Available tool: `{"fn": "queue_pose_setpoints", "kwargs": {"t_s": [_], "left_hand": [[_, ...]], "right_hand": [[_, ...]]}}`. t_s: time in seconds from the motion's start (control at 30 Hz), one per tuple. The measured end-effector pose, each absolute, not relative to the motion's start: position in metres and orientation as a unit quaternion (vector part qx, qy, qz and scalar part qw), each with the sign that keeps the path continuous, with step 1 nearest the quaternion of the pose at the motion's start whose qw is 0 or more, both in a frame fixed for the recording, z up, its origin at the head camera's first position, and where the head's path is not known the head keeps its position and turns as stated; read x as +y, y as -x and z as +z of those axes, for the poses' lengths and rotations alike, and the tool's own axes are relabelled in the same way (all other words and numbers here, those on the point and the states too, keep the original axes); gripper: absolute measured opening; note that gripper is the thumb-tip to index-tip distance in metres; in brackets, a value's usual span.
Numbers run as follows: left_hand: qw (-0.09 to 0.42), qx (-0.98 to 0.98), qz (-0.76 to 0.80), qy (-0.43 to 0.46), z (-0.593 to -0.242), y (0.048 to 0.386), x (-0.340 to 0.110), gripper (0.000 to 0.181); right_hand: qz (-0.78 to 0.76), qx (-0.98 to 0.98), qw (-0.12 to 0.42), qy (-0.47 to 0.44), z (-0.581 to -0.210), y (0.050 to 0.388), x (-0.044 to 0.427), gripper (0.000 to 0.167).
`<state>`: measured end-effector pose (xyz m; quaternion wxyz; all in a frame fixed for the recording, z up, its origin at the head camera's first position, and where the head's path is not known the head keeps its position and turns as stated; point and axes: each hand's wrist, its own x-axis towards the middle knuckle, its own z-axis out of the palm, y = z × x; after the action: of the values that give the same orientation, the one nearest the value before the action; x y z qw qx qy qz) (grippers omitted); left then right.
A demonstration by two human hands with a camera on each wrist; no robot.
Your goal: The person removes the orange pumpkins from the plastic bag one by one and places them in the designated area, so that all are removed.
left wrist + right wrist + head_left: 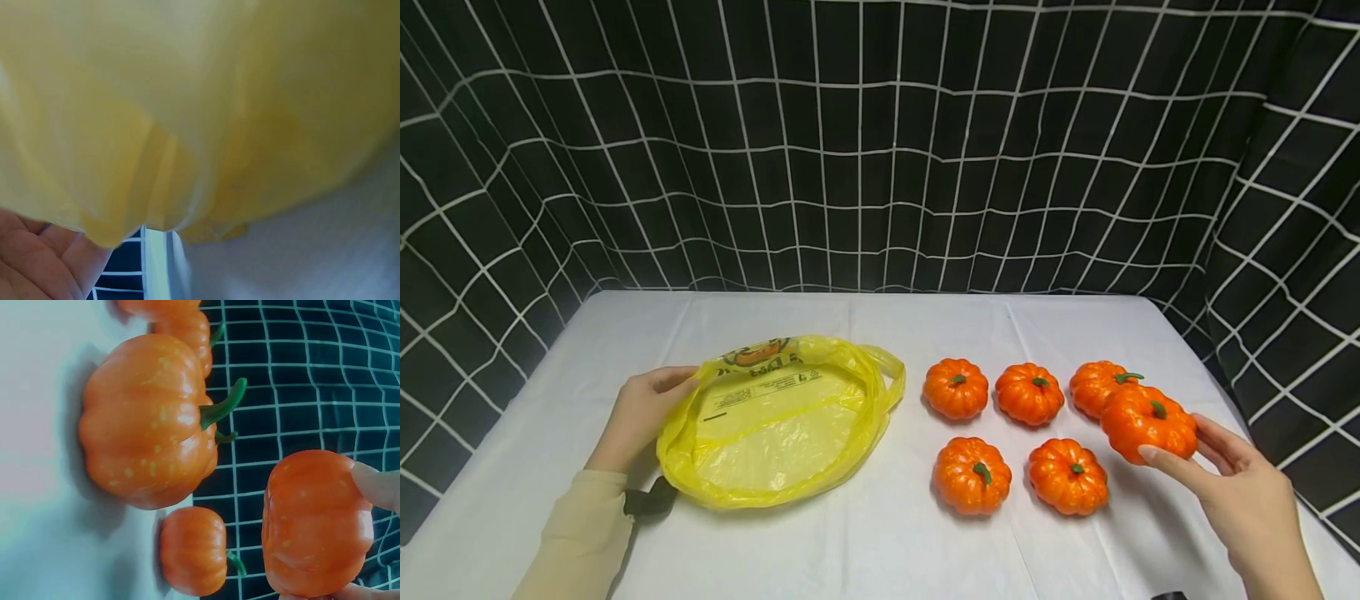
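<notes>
On the left, a yellow plastic bag lies with its mouth spread wide and its printed inside showing. My left hand holds the bag's left rim; the fingertips are hidden by the plastic. Yellow film fills most of the left wrist view, with part of the hand below it. At the right, my right hand grips a small orange toy pumpkin between thumb and fingers, raised above the table. The right wrist view shows that held pumpkin apart from the others.
Several more orange pumpkins with green stems stand on the white-covered table: back-row ones, and front-row ones. A black curtain with white grid lines surrounds the table's back and sides.
</notes>
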<state>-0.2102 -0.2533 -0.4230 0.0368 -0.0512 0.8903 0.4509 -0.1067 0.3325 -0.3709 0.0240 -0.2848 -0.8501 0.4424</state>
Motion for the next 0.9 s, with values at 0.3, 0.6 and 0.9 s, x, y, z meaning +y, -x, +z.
{"fn": "queue_pose_setpoints", "kwargs": {"t_s": [0.3, 0.6, 0.9], "left_hand": [[0.034, 0.89, 0.453, 0.046, -0.423, 0.21, -0.254, 0.052], [0.035, 0.89, 0.451, 0.052, -0.425, 0.211, -0.254, 0.052], [0.038, 0.891, 0.448, 0.055, -0.425, 0.211, -0.253, 0.051]], "right_hand": [[0.429, -0.852, 0.014, 0.299, -0.386, 0.108, 0.344, 0.1], [0.418, -0.856, -0.012, 0.304, -0.405, 0.111, 0.357, 0.096], [0.408, -0.858, -0.04, 0.311, -0.415, 0.114, 0.365, 0.1]]}}
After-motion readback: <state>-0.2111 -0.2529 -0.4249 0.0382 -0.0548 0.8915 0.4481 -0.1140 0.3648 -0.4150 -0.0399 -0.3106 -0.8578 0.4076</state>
